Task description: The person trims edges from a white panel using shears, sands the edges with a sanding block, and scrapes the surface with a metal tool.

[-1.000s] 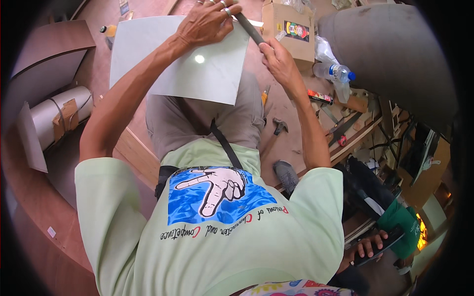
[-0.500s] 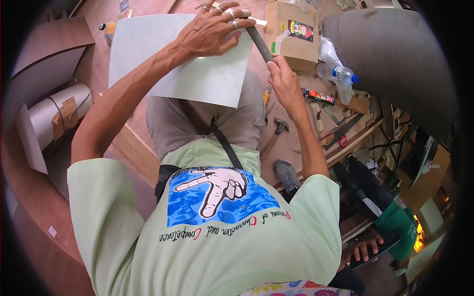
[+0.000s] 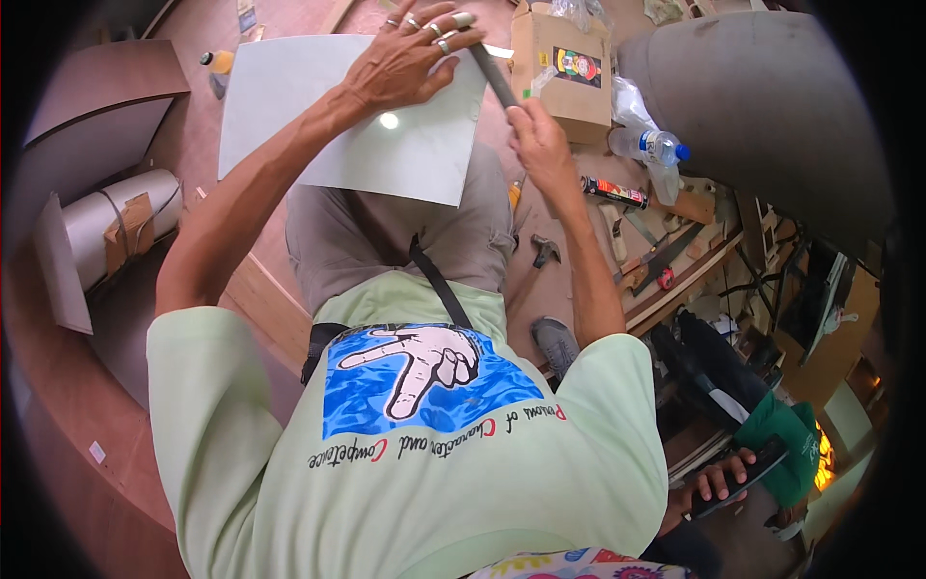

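A glossy white sheet [image 3: 338, 145] lies across my lap at the top centre. My right hand [image 3: 542, 145] grips the near end of a long, dark, flat metal file [image 3: 492, 72], angled along the sheet's right edge. My left hand [image 3: 405, 60], with rings on several fingers, has its bent fingertips over the far end of the file, its thumb apart; the exact contact underneath is hidden. A hammer [image 3: 543, 251] lies beside my right thigh.
A cardboard box [image 3: 559, 101], plastic bottle [image 3: 646, 145], caulk tube [image 3: 612, 191] and scattered tools are at right, beside a large grey curved piece [image 3: 752, 106]. A wrapped roll [image 3: 116, 227] is at left. Another person's hand [image 3: 723, 478] holds a phone at lower right.
Both hands and the file shifted rightward and toward me, then slightly back left and away. Compared with one second ago, my right hand is a little nearer my body.
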Demonstrator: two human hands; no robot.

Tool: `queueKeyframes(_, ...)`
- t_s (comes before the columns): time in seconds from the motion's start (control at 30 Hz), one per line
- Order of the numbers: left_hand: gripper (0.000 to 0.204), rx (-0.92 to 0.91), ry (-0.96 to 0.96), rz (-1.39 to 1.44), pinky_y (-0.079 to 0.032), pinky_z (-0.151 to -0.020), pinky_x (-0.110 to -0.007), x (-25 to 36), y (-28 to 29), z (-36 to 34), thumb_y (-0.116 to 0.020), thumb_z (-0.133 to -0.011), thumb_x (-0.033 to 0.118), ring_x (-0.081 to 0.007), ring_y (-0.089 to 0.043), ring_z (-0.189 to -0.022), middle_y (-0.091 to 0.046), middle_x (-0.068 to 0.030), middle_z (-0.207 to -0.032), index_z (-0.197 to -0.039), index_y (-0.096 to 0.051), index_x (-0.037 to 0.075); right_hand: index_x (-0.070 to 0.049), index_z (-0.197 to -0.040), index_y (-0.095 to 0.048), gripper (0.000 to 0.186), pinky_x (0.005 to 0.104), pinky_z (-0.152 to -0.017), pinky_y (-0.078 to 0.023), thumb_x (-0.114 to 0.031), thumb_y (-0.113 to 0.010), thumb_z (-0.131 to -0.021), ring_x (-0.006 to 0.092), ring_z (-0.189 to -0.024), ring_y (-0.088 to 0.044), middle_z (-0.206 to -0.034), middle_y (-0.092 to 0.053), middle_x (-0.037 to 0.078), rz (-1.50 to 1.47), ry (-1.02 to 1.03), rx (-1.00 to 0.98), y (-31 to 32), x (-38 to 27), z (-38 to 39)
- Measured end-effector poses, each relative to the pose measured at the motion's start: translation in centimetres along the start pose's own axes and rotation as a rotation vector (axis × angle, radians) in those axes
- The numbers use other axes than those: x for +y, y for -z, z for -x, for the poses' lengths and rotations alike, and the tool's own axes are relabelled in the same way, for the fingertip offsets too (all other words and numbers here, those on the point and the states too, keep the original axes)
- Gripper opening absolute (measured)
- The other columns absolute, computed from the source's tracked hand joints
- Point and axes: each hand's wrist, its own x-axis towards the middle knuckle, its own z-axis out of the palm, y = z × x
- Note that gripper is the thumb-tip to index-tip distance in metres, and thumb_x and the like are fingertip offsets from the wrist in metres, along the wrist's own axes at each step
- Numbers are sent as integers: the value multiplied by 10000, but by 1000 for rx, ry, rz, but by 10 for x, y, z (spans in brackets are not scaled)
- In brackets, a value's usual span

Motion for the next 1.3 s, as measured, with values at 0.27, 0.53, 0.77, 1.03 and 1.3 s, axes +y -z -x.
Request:
queueKeyframes(0.27, 513, -194, -150, -1, -192, -1210, -579, 6, 8, 10, -591, -878, 267, -256, -462, -1385, -610, -70, -1371, -1376, -613, 148, -22, -963, -513, 287, 340, -581, -449, -290, -519, -1064, 125, -615, -507, -671, -504, 49, -11, -8, 34, -9, 26, 39)
queueKeyframes(0.53, 366, 32, -119, 31, -269, -1169, -566, 10, 2, 16, -660, -810, 223, -237, -560, -1227, -673, -22, -1138, -1169, -699, 167, -34, -998, -483, 277, 390, -597, -466, -300, -494, -1075, 191, -631, -571, -691, -530, 92, 98, -64, 52, -22, 3, 51)
queueKeyframes(0.77, 196, 159, -93, 17, -329, -1130, -560, 11, 4, 18, -689, -754, 172, -263, -583, -1110, -626, -38, -986, -945, -670, 134, -27, -1008, -495, 279, 408, -610, -464, -298, -491, -1070, 214, -637, -610, -679, -559, 118, 103, 9, 28, -38, -1, 39)
queueKeyframes(1.03, 445, 29, -74, -72, -261, -1184, -561, 16, 7, 18, -657, -832, 228, -274, -495, -1307, -620, -61, -1257, -1269, -654, 147, -12, -994, -515, 315, 357, -610, -479, -321, -526, -1055, 172, -644, -607, -693, -565, 97, -65, -7, 72, -22, 4, 40)
queueKeyframes(1.3, 510, 48, -274, 48, -264, -1238, -499, 28, -1, 33, -733, -833, 216, -200, -555, -1255, -628, 33, -1255, -1324, -595, 215, -16, -997, -521, 308, 347, -585, -467, -317, -518, -1064, 153, -616, -561, -685, -547, 73, -27, -78, 117, -31, 29, 87)
